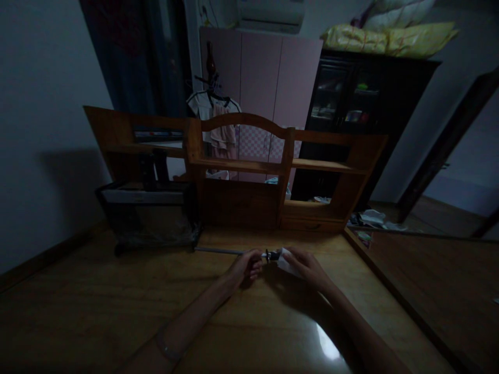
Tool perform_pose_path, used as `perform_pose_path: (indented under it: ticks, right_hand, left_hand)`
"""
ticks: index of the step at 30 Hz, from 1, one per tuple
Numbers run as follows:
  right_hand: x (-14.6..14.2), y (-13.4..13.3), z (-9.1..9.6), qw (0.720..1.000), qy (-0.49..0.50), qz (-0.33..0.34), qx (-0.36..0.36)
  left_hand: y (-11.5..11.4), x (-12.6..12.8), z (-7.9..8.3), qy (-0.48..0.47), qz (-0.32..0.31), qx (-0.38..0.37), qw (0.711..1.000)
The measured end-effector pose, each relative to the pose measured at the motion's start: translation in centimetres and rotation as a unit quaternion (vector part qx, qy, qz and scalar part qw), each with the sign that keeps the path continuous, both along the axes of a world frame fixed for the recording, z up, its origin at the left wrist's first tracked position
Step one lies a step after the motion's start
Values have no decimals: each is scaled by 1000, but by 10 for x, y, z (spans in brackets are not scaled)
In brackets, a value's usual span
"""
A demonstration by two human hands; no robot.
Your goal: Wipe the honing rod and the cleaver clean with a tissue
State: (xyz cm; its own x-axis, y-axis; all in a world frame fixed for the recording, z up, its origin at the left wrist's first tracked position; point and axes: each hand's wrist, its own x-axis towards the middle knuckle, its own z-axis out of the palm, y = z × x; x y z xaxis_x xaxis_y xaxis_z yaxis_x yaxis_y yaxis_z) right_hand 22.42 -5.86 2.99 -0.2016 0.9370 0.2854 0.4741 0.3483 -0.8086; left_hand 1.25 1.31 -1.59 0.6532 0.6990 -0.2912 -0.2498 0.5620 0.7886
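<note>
Level above the wooden tabletop lies what looks like a slim sword (pixel 220 251), with a long grey blade, a small dark guard and a black handle (pixel 274 256). My left hand (pixel 248 264) is closed around the blade just left of the guard. My right hand (pixel 306 266) pinches a white tissue or cloth (pixel 287 264) against the handle's right end. That end is hidden by the white piece and my fingers. The blade's far tip reaches toward the black box-shaped item at the left.
A wooden shelf unit (pixel 241 165) stands along the back of the tabletop (pixel 249 327). At left is a black-framed box (pixel 152 215) partly wrapped in plastic. A raised wooden edge (pixel 393 288) runs along the right. Light glares off the front.
</note>
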Motion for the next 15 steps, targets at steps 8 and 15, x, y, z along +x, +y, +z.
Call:
perform_pose_path:
  ticks: [8, 15]
  right_hand:
    - [8, 5, -9, 999, -3, -47, 16]
    - [8, 6, -12, 999, -33, -43, 0]
  left_hand:
    - [1, -3, 3, -42, 19, -12, 999]
    - [0, -4, 3, -43, 17, -14, 999]
